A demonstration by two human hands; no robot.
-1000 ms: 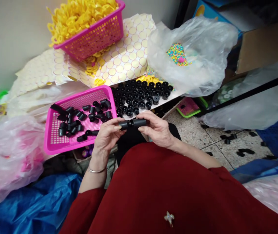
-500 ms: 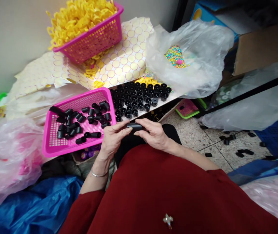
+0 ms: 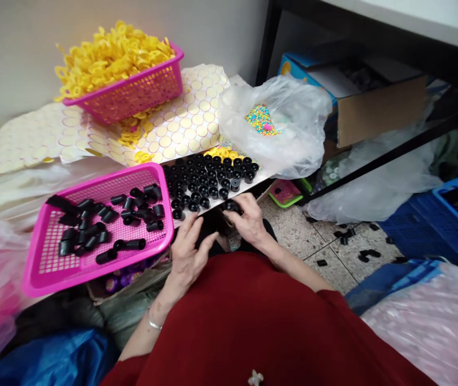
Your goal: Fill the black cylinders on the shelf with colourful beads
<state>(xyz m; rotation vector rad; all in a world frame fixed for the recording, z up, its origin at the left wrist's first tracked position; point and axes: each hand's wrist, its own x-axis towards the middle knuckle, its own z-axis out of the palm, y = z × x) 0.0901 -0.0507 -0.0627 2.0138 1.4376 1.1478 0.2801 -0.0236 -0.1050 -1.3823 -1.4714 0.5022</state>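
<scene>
My right hand pinches a short black plastic cylinder just off the front edge of the white table. My left hand is empty, its thumb and fingers apart, with the fingertips at the table edge beside the nearest black caps. Rows of black round caps stand on end there, hollow side up for most. To the left, a pink mesh basket holds loose black tube pieces, some lying on others.
Behind stands a pink basket heaped with yellow plastic rings, on sheets of round stickers. A clear bag of coloured beads sits back right. Black pieces lie on the floor near a blue crate.
My hands have parted: the left let go of the black piece and opened, while the right keeps a piece near the table edge. The view has shifted to the right.
</scene>
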